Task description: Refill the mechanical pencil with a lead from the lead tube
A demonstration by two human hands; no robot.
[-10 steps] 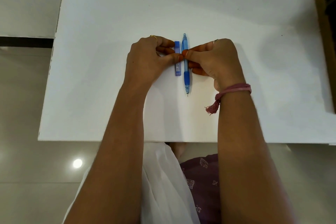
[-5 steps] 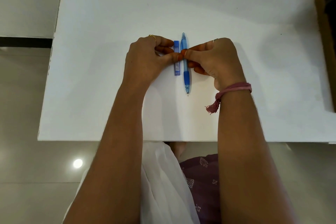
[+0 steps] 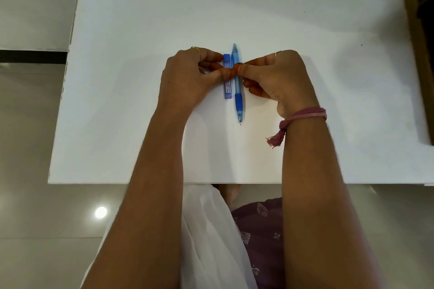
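A blue mechanical pencil point(image 3: 237, 94) lies on the white table point(image 3: 141, 101), tip pointing toward me. Just left of it, parallel and touching or nearly so, lies a small blue lead tube point(image 3: 227, 88). My left hand point(image 3: 190, 77) pinches the lead tube between thumb and fingers. My right hand point(image 3: 279, 77) pinches the pencil's barrel with thumb and forefinger. Both thumb tips meet over the two objects and hide their middle parts.
A brown wooden edge point(image 3: 418, 54) stands along the table's right side. The table's near edge point(image 3: 164, 182) lies close to my body, with glossy floor beyond the left edge.
Both hands and the two objects stay almost where they were; the fingers have shifted only slightly.
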